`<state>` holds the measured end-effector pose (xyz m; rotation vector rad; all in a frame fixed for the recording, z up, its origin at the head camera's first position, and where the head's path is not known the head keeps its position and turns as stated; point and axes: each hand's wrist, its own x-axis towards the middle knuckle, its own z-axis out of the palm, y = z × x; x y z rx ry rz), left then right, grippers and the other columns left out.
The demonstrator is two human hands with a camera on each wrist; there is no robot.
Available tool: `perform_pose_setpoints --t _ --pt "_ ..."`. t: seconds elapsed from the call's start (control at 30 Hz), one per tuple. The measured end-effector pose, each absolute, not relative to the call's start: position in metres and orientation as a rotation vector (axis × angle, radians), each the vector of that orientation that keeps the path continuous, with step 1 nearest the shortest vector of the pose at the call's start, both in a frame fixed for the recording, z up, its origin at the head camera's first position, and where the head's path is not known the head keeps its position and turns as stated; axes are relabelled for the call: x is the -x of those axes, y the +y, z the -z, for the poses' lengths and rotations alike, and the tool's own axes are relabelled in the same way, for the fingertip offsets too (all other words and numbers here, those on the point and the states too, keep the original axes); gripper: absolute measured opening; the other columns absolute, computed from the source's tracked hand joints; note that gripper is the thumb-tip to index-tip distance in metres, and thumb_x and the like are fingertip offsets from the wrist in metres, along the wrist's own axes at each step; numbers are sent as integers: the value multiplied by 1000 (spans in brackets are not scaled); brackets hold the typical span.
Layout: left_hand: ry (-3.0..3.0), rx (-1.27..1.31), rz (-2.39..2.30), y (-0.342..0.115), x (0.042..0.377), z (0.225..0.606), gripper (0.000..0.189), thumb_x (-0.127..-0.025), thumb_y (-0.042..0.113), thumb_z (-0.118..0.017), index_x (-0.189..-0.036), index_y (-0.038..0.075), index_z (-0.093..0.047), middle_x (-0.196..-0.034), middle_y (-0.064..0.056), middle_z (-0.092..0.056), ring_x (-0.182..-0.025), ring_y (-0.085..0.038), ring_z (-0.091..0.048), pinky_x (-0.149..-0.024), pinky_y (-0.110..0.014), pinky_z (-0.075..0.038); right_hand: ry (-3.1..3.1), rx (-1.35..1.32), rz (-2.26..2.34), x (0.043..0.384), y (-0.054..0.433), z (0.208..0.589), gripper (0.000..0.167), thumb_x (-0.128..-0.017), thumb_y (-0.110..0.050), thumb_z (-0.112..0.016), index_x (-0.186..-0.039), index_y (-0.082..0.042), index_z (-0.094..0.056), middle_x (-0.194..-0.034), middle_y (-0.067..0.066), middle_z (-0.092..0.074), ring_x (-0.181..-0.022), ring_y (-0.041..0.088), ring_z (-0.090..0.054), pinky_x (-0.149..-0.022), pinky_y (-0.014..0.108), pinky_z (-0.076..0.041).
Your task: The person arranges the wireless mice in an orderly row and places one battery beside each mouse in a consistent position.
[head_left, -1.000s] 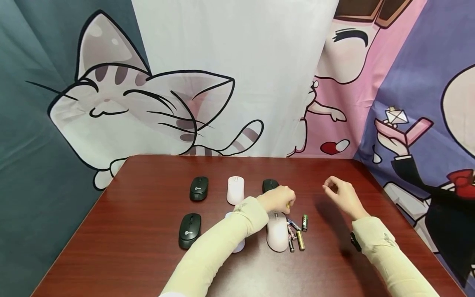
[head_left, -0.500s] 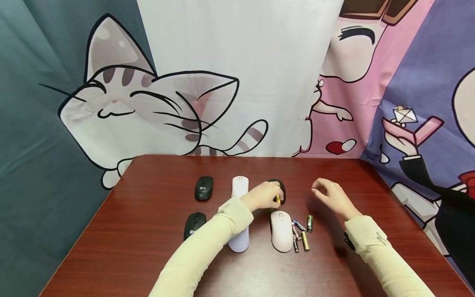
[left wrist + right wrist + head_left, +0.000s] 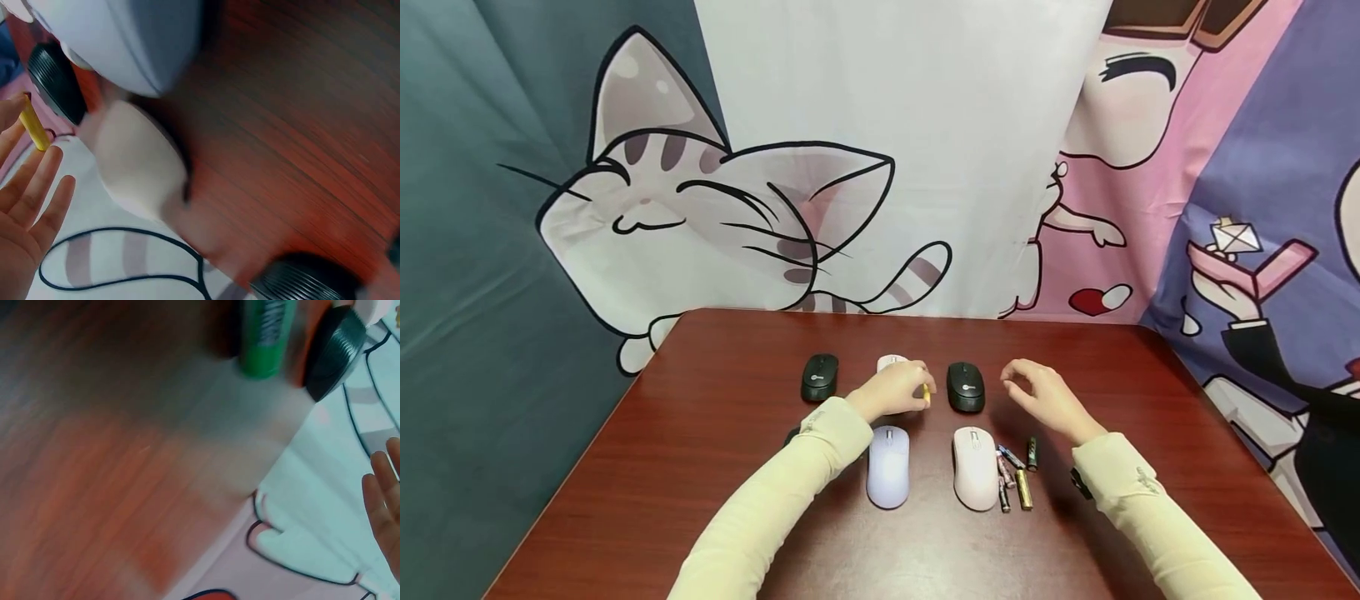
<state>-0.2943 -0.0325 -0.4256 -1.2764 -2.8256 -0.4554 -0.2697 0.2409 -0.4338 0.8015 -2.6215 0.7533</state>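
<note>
My left hand [image 3: 897, 389] pinches a small yellow battery [image 3: 34, 124] between thumb and fingers, its other fingers spread. It hovers above the back white mouse [image 3: 891, 361], which it partly hides. My right hand [image 3: 1042, 400] is raised over the table, fingers loosely bent, holding nothing. To its left lies a black mouse [image 3: 966, 387]. In front of that is a pinkish-white mouse [image 3: 975, 468], with several loose batteries beside its right side, among them a gold battery [image 3: 1024, 490] and a green battery [image 3: 265, 337].
A lavender mouse [image 3: 888, 467] lies in front of my left hand. Another black mouse [image 3: 819, 378] sits at the back left. My left sleeve [image 3: 790, 487] hides most of a further black mouse [image 3: 792, 435]. The brown table [image 3: 625, 492] meets a printed curtain [image 3: 1000, 125] behind.
My left hand has moved left with the yellow battery, from above the right black mouse to above the back white mouse. My right hand has moved left, closer to that black mouse.
</note>
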Motion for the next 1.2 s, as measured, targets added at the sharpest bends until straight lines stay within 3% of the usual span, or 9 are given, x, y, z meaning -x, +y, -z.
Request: perform_pose_setpoints --t 0.3,0.57,0.8,1.2 --pt "-2874 1080 464 -74 297 424 18 -78 16 -71 -95 11 -72 -107 -7 -65 -102 -24 -61 -89 -37 -49 -2637 -908 -742 272 206 429 7 -84 -4 -64 -91 -5 -64 -88 2 -63 -82 19 -59 -74 39 -49" --pt "-2838 1018 473 -113 297 425 15 -80 16 -69 -93 9 -72 -100 -7 -64 -94 -23 -56 -80 -34 -47 -2649 -991 -723 279 176 428 6 -87 -6 -61 -92 -8 -62 -90 1 -62 -85 17 -59 -77 37 -48" --pt "-2878 916 482 -145 295 429 16 -81 13 -68 -95 6 -72 -98 -7 -63 -91 -22 -57 -83 -36 -48 -2520 -1067 -772 286 143 423 6 -88 -8 -60 -92 -11 -63 -90 1 -64 -83 15 -60 -75 34 -50" --pt "-2945 774 472 -188 288 432 17 -82 12 -69 -98 7 -71 -111 -11 -62 -98 -25 -62 -87 -40 -50 -2599 -1090 -722 290 75 406 7 -87 -3 -59 -92 -5 -62 -88 5 -63 -83 22 -60 -76 36 -49"
